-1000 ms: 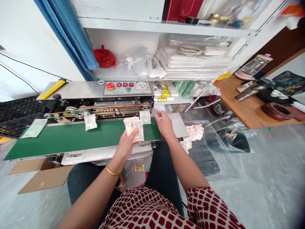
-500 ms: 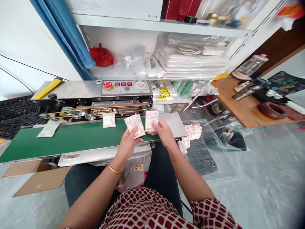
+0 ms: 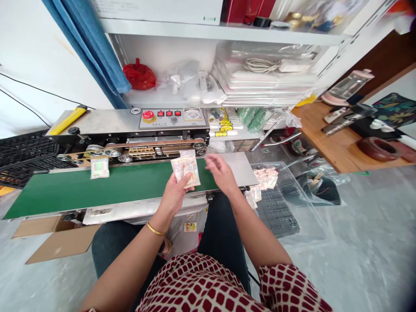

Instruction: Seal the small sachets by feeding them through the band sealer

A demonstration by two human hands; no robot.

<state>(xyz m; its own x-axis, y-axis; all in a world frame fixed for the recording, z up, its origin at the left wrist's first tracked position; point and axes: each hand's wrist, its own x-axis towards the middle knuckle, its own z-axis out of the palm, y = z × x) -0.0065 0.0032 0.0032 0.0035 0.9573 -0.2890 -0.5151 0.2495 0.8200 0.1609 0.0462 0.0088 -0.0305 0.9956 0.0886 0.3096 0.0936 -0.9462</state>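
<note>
My left hand [image 3: 175, 195] is closed around a small fanned stack of printed plastic packets [image 3: 186, 171], thumb on top, over the green conveyor belt [image 3: 139, 182]. Behind that stack, another packet [image 3: 187, 153] stands with its top edge at the band of the sealing machine [image 3: 156, 145]; the stack hides its lower part. To the right of it my right hand [image 3: 222, 172] hovers with nothing in it, fingers bent and a little apart, slightly blurred. Farther left on the belt, a clear packet [image 3: 99, 168] with pale green and pink contents sits against the machine.
A clear plastic bin [image 3: 305, 216] with a pile of packets [image 3: 266, 177] stands on the floor at right. The control panel [image 3: 173, 118] has a red stop button. A yellow cutter [image 3: 69, 120] lies on the machine. An open cardboard box [image 3: 61, 245] is below the belt's left end.
My right hand has let go of its packet, which is now at the machine's band. The middle packet has travelled left along the belt. The leftmost packet has gone from view.
</note>
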